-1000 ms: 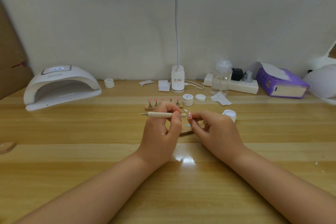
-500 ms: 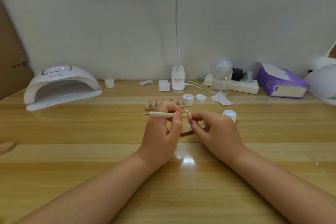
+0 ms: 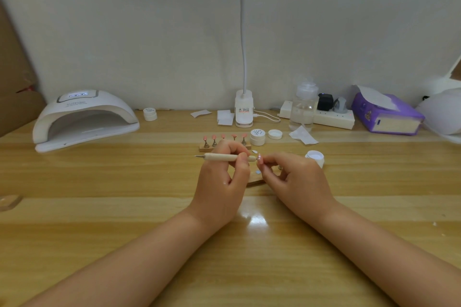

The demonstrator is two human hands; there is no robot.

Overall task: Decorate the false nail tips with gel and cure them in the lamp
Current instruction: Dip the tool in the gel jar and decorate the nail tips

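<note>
My left hand (image 3: 222, 179) grips a wooden dotting tool (image 3: 224, 157) lying level, its tip touching a small pink nail tip (image 3: 259, 158) pinched in the fingers of my right hand (image 3: 294, 179). Under my hands lies a wooden holder (image 3: 255, 180), mostly hidden. Behind them, a wooden stand (image 3: 204, 149) carries several pink nail tips on metal posts. An open gel pot (image 3: 314, 157) sits just right of my right hand. A stack of two gel pots (image 3: 257, 136) and a loose lid (image 3: 275, 134) stand further back. The white curing lamp (image 3: 84, 117) sits at the far left.
A desk lamp base (image 3: 244, 112) stands at the back centre, with paper pieces (image 3: 224, 116) beside it. A clear bottle (image 3: 303, 109), power strip (image 3: 334, 119), purple tissue box (image 3: 386, 114) and folded wipe (image 3: 303, 135) fill the back right. Another small pot (image 3: 150, 114) stands near the curing lamp.
Both hands stay nearly still; the dotting tool shifts slightly at the nail tip.
</note>
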